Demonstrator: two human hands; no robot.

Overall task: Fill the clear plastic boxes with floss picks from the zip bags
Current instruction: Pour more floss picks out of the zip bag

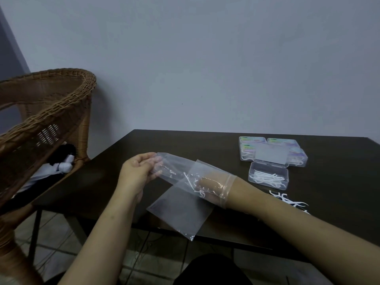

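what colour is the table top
Very dark brown, nearly black, table top; seen in the head view.

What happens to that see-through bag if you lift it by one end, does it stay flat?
Probably not. The zip bag looks thin and creased, so it would likely flop. Holding few floss picks, it seems light. The left hand pinches its end.

Glossy clear plastic zip bag (181,210), dark matt table (339,182), woven wicker chair (51,103).

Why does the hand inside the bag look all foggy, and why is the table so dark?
Head view: the right hand sits inside a hazy zip bag, whose plastic softens it and catches small shiny glints; the room light is dim, so the dark table shows little detail; the wide lens bends the wicker chair.
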